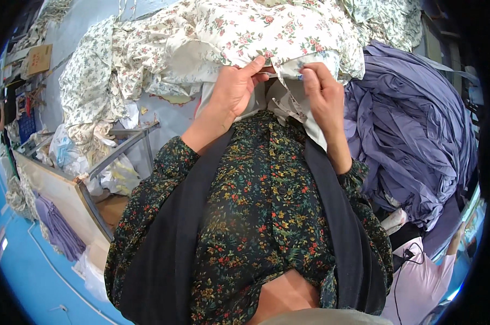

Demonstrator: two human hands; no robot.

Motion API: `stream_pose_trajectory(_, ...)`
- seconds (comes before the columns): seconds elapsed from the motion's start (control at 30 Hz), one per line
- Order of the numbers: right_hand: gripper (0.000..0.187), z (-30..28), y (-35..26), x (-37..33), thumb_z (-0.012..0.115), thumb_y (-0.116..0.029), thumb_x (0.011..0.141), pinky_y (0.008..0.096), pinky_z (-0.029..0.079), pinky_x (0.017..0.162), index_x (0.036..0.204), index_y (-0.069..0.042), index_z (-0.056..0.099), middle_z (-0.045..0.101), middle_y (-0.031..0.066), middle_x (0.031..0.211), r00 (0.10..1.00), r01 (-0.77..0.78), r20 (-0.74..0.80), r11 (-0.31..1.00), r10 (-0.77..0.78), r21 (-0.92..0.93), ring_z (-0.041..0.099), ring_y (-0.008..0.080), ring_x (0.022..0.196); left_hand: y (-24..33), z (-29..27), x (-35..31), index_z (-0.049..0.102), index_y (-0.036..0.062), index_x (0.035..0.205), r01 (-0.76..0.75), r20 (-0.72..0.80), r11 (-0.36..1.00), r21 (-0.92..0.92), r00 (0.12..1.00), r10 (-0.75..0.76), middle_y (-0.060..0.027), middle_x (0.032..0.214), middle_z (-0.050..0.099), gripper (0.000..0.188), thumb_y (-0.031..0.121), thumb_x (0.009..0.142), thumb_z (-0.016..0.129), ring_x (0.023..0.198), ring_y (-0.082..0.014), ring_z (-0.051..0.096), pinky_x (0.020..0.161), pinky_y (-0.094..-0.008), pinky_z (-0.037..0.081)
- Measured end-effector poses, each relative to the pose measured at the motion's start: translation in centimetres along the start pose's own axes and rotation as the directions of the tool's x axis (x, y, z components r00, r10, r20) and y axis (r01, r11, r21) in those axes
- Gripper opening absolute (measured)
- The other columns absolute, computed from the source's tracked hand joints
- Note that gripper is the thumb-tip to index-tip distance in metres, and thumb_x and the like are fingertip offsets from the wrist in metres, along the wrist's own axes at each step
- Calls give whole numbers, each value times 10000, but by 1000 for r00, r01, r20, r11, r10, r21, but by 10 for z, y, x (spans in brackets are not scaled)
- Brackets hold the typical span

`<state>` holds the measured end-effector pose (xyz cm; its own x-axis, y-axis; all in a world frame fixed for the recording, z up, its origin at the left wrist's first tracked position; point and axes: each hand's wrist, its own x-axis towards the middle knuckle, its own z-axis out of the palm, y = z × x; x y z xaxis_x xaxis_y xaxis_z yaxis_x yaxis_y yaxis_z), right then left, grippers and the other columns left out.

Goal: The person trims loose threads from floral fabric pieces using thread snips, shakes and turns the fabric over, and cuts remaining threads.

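Note:
A white fabric with red roses and green leaves [275, 32] spreads in front of me, its near edge hanging toward my lap. My left hand [235, 91] is closed on that edge, with the thumb on top and the fingers curled beneath. My right hand [326, 96] is closed at the right part of the same edge, thumb against the bent forefinger; what it pinches is too small to make out. Between the hands a narrow floral strip [286, 89] dangles from the edge over pale grey cloth on my lap.
To my right a large heap of purple-grey fabric [407, 124] is piled high. More floral cloth [88, 81] drapes at the left, above a metal-framed bin [88, 200] holding plastic bags and scraps. A cardboard box [39, 59] stands far left. Someone in pink [418, 279] is behind at right.

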<state>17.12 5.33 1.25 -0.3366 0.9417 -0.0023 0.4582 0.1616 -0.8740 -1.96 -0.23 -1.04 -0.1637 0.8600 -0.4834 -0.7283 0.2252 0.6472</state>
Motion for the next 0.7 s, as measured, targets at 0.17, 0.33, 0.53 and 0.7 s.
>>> stream_pose_trajectory(0.17,179,21,-5,6,654,-255,917,334,430,505,929,-76,644,591,94,619,986,166,9,976,-166,-140,570,238,517,-1,0,-1,649,46,1140,-3,17,1000,-13,1000,3,-38,1084,682,214,105,934,641,908,-152,632,756,-303,468)
stream_pose_trajectory(0.33,158,25,-7,11,669,-246,898,356,443,502,893,-91,642,623,91,672,944,300,-46,908,-327,-292,613,277,561,-2,-2,-1,656,32,1132,-36,33,998,58,999,34,-37,1081,687,215,118,935,645,917,-152,636,760,-301,457)
stream_pose_trajectory(0.53,147,21,-5,17,679,-240,883,355,436,491,861,-100,638,638,69,721,884,424,-3,805,-467,-416,623,270,576,-6,-6,2,656,15,1131,-75,50,991,108,996,70,-42,1081,688,226,129,936,651,928,-146,633,757,-296,462)
stream_pose_trajectory(0.7,151,16,-2,19,690,-226,874,330,437,500,865,-85,639,625,63,679,927,348,-13,873,-375,-343,595,238,543,-6,-3,2,660,4,1124,-98,37,990,103,995,95,-46,1072,691,228,126,931,658,913,-139,630,768,-301,466)
